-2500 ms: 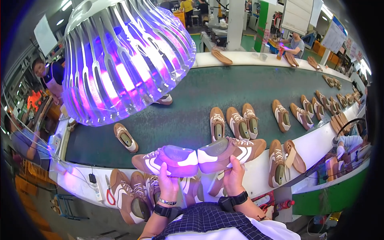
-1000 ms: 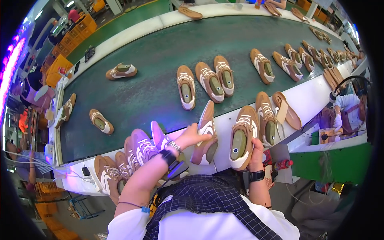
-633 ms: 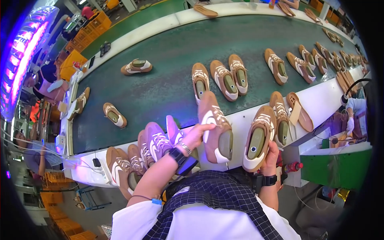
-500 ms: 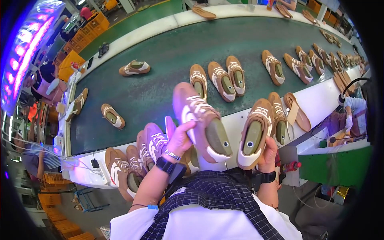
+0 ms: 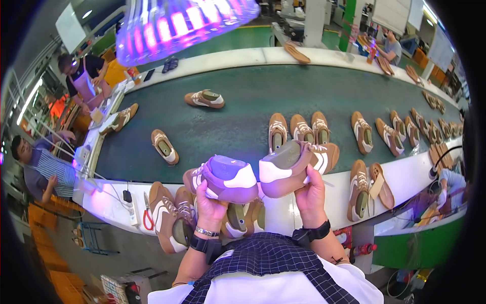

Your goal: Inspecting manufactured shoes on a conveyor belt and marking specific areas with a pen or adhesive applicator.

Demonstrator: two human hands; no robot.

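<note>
- Head view: the left hand (image 5: 210, 202) grips one tan-and-white sneaker (image 5: 223, 178), heel toward the camera, raised over the white bench edge (image 5: 405, 177).
- The right hand (image 5: 310, 195) clasps a second sneaker (image 5: 296, 162) just beside the first.
- Three sneakers (image 5: 301, 129) stand side by side on the green conveyor belt (image 5: 233, 121) beyond.
- Several more sneakers (image 5: 172, 223) crowd the bench under the left wrist.
- A purple-lit lamp (image 5: 177, 23) hangs overhead.

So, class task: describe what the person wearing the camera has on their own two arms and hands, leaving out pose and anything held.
Both hands are bare, with no gloves, and the forearms are uncovered. The left hand has a thin silver bracelet at the wrist and a broad black band below it. The right hand has a black wrist strap, like a watch. Below, a dark checked apron lies over a white top.
</note>
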